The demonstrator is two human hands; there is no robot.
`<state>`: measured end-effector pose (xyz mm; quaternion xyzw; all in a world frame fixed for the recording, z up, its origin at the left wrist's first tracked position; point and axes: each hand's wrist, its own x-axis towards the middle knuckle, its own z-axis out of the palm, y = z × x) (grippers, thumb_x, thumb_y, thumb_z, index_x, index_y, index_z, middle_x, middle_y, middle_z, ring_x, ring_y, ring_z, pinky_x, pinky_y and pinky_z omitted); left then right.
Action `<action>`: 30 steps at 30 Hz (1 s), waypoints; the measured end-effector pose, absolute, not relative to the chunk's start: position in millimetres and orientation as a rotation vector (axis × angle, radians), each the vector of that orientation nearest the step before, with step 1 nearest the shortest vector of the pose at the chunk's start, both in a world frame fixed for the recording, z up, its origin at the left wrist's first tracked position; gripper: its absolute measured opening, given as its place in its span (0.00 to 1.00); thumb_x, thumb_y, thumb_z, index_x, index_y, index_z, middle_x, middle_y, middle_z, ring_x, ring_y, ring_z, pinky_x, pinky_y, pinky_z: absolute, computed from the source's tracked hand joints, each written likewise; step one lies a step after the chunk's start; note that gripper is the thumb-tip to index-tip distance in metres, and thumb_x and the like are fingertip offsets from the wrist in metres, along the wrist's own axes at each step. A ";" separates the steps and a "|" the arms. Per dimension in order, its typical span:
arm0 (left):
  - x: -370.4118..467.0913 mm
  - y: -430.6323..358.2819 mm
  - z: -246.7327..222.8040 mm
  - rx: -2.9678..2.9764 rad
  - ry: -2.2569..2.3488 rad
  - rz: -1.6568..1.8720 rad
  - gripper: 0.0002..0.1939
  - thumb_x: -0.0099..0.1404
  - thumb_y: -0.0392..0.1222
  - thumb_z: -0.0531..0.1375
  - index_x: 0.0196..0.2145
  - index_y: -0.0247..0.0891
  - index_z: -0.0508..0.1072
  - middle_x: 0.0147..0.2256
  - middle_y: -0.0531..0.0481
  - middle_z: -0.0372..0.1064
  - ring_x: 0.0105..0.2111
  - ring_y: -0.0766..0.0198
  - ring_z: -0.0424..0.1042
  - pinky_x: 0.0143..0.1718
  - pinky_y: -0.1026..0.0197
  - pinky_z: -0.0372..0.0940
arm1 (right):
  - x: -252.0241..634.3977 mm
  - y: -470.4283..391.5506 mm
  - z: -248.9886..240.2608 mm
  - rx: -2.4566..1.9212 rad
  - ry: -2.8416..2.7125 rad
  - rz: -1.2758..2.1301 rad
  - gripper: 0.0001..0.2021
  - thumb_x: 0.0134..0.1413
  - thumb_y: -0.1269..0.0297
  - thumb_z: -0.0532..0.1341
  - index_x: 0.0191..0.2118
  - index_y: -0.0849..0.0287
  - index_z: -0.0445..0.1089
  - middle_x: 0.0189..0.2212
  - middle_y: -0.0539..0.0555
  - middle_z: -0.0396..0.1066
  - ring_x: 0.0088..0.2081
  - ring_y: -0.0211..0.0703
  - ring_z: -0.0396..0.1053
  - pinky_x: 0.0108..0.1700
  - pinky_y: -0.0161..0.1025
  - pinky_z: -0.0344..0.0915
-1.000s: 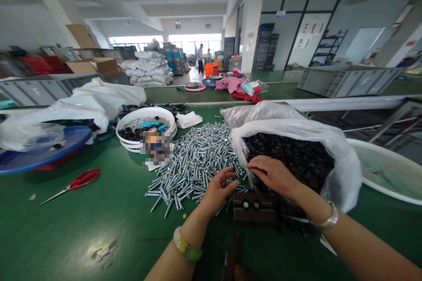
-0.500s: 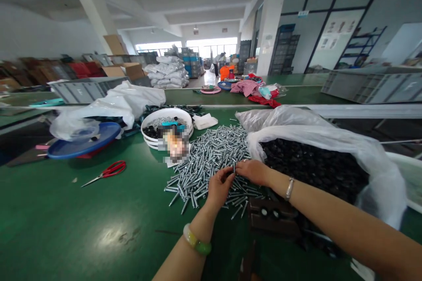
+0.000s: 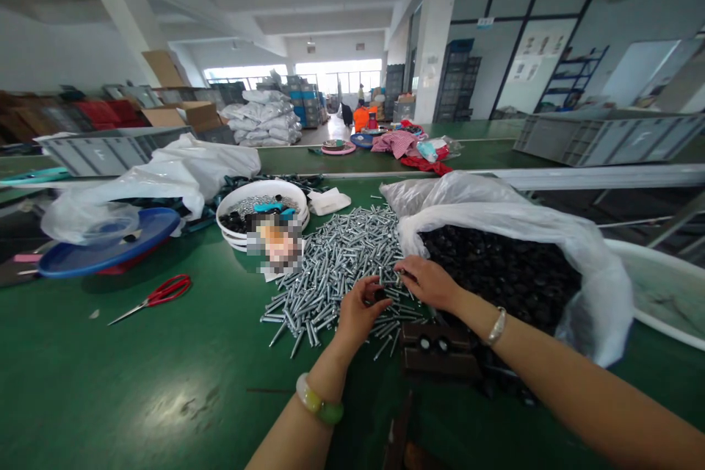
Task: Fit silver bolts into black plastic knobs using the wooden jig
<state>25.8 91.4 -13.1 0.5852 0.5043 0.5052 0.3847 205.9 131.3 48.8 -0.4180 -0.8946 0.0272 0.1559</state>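
Note:
A heap of silvery screws lies on the green table in front of me. Over its near right side, my left hand is curled, with a small black part between thumb and fingers. Just to the right, my right hand pinches a screw, mostly covered by the fingertips. The two hands are slightly apart. Below the right hand sits a dark brown block fixture with two round black pieces with pale centres in its top. An open white plastic bag full of black parts stands beside my right forearm.
Red-handled scissors lie at left, below a blue tray. A white basin with small parts stands behind the screws. Grey crates and cloths rest farther back. Another white basin is at right.
My hands have drawn slightly apart; the right one has come away from the left with its fingers pinched. The black part now shows in my left hand. The view has turned slightly right.

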 end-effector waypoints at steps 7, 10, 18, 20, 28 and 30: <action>26.4 88.0 -5.3 1.504 1.255 1.296 0.29 0.46 0.36 0.67 0.47 0.37 0.65 0.35 0.49 0.74 0.26 0.68 0.69 0.31 0.64 0.65 | 190.0 105.8 61.3 -1.152 -2.312 0.292 0.07 0.52 0.68 0.57 0.37 0.58 0.70 0.33 0.51 0.74 0.33 0.37 0.69 0.35 0.33 0.64; 28.0 85.1 -1.0 1.539 1.216 1.296 0.28 0.47 0.37 0.67 0.46 0.37 0.66 0.35 0.49 0.73 0.25 0.69 0.68 0.28 0.65 0.64 | 188.5 98.4 65.7 -1.070 -2.274 0.305 0.07 0.49 0.70 0.58 0.34 0.59 0.72 0.30 0.52 0.74 0.32 0.39 0.69 0.36 0.36 0.64; 29.3 71.5 28.9 1.690 1.239 1.325 0.25 0.47 0.38 0.67 0.44 0.38 0.68 0.33 0.51 0.73 0.29 0.67 0.68 0.33 0.64 0.64 | 193.1 85.2 79.0 -0.968 -2.437 0.186 0.12 0.55 0.62 0.55 0.42 0.57 0.73 0.36 0.57 0.72 0.39 0.45 0.67 0.42 0.42 0.63; 29.2 69.5 34.2 1.652 1.236 1.325 0.26 0.47 0.37 0.67 0.45 0.38 0.67 0.33 0.51 0.73 0.28 0.67 0.68 0.31 0.65 0.64 | 195.5 76.3 80.8 -0.987 -2.465 0.176 0.16 0.58 0.60 0.52 0.48 0.54 0.69 0.42 0.59 0.68 0.44 0.46 0.65 0.46 0.44 0.62; 37.8 54.2 62.6 1.578 1.066 1.313 0.31 0.46 0.39 0.68 0.48 0.39 0.65 0.34 0.49 0.73 0.24 0.68 0.67 0.28 0.65 0.64 | 222.2 35.8 84.5 -1.036 -2.280 0.382 0.27 0.57 0.54 0.50 0.61 0.54 0.50 0.56 0.61 0.55 0.51 0.49 0.60 0.45 0.42 0.66; 40.2 45.8 73.5 1.556 1.010 1.279 0.32 0.46 0.40 0.68 0.49 0.39 0.64 0.35 0.48 0.72 0.22 0.70 0.66 0.25 0.66 0.63 | 232.9 27.8 83.6 -1.144 -1.993 0.423 0.24 0.58 0.55 0.49 0.59 0.54 0.53 0.53 0.61 0.59 0.45 0.45 0.65 0.35 0.36 0.69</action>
